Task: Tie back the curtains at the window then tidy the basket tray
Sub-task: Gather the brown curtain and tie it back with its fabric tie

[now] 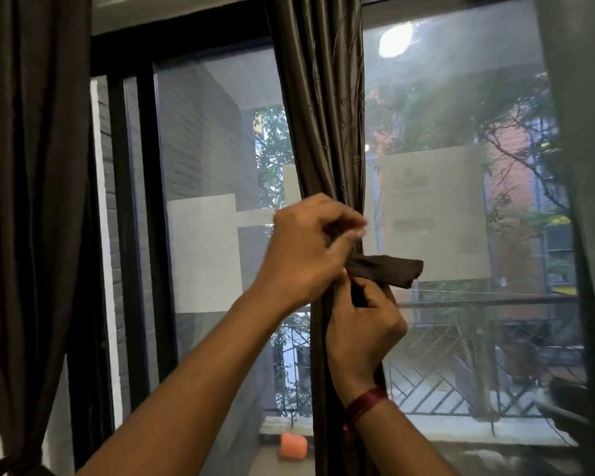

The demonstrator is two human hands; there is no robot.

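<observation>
At centre frame the left hand (pixel 306 249) pinches the tie band (pixel 392 269) round the gathered curtain (pixel 323 132), the right hand (pixel 361 328) pinches its end just below; the free stub looks short, so slack in either grip could let the knot slip.

A grey brick wall (pixel 200 132) was seen outside on the left, with leafy trees (pixel 275 146) just beside it and a red-brick building (pixel 516 187) further right, partly screened by branches. A pale rectangular sheet (pixel 433 214) was shown flat at mid height on the right and a second pale sheet (pixel 203 252) on the left, while a bright glare (pixel 395 39) was caught near the top. Lower down, a metal railing (pixel 461 383) with diagonal bars was visible on the right, and an orange object (pixel 292 446) — its kind could not be told — was set on a ledge near the bottom.
</observation>
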